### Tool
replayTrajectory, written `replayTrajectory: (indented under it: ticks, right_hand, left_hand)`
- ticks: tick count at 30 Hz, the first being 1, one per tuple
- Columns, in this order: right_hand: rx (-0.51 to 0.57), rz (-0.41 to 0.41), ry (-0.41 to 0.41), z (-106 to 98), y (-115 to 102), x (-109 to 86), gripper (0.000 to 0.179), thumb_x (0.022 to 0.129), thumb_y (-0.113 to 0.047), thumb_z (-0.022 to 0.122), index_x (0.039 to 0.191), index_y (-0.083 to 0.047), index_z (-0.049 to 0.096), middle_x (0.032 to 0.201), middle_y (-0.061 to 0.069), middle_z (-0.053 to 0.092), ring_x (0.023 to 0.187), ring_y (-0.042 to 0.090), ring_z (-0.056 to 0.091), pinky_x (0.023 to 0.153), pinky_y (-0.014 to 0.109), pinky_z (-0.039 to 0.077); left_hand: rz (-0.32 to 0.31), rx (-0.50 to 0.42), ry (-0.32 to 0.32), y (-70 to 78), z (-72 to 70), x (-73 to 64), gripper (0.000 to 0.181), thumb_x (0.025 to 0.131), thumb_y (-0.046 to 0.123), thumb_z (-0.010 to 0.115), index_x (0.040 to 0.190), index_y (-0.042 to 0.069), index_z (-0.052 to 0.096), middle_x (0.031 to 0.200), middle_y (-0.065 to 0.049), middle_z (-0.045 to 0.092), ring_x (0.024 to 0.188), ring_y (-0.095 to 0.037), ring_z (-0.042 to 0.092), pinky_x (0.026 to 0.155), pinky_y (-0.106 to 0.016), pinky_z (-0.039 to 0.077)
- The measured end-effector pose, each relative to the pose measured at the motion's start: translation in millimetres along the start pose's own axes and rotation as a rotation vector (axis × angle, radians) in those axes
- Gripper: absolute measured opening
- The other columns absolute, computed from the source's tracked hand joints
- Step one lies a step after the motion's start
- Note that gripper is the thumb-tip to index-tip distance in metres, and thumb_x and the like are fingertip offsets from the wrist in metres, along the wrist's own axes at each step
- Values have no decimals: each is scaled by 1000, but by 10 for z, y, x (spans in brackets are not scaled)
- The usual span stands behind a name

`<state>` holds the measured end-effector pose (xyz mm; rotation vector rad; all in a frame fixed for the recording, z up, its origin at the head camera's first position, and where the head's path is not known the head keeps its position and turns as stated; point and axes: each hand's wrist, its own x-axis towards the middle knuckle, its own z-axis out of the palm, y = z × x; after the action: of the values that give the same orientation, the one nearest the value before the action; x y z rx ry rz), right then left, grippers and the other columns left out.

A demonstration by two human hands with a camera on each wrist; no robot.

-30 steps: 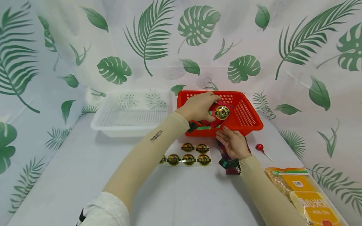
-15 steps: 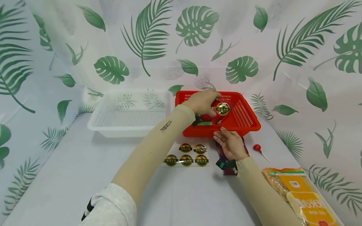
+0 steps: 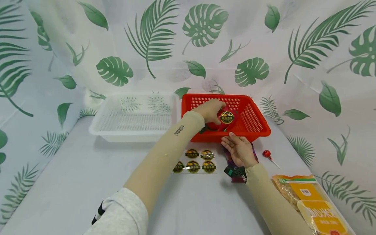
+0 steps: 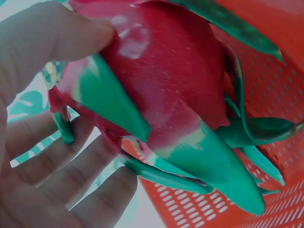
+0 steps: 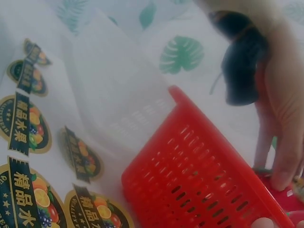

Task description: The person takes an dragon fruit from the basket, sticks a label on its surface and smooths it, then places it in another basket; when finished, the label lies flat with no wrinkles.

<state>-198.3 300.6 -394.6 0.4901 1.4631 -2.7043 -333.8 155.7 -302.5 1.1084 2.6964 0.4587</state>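
Note:
My left hand [image 3: 211, 111] holds a red dragon fruit [image 3: 218, 125] with green-tipped scales inside the red basket [image 3: 258, 120]. In the left wrist view, the thumb presses one side of the dragon fruit [image 4: 175, 71], with the fingers spread along its other side. A round black-and-gold sticker [image 3: 227, 117] is on the fruit, facing up. My right hand [image 3: 241, 152] is at the basket's front rim, thumb over the edge and fingers against the outer wall. In the right wrist view, a fingertip [image 5: 262, 223] shows just at the rim.
A white basket [image 3: 138, 133] stands left of the red one. A sheet of round stickers [image 3: 193, 167] lies in front. Beneath my right hand is a dark purple packet [image 3: 237, 180], partly hidden. To the right are a red lollipop [image 3: 266, 153] and a yellow food bag [image 3: 312, 202].
My left hand has shifted slightly and sunk a little deeper into the red basket with the dragon fruit. My right hand keeps its place at the rim.

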Motion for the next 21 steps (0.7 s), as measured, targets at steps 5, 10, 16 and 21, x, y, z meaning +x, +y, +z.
replayTrajectory:
  ticks: [5,10,16,21]
  right_hand:
    - [2,-1,-8,-9,4,15,16,105,-17,58,91,-10,61,88,3,79,82,14,77,85,29,64]
    - [-1,6,-4,-12,-10,18,14,104,-18,59,93,-10,60,89,3,80,82,14,77,85,28,64]
    - [-15,-11,-1,-12,6,23,15,105,-18,57,92,-10,59,87,2,79,83,14,77,85,28,64]
    - [-20,-14,6,-16,13,27,16,106,-18,57,92,-11,58,86,1,79,83,14,77,86,28,64]
  left_hand:
    - [-42,-9,-56,-13,40,-15,75,89,20,83,154,12,47,151,-2,57,134,-15,53,120,-31,43]
    - [-90,25,-94,53,30,-33,75,89,14,82,155,14,47,150,-1,56,134,-14,54,118,-31,46]
    - [-94,82,-108,12,85,-54,52,92,12,78,141,15,61,135,1,66,116,-12,59,107,-28,51]
    - [-80,63,-98,-36,112,-67,50,91,11,79,138,13,63,129,1,68,109,-13,59,97,-27,53]
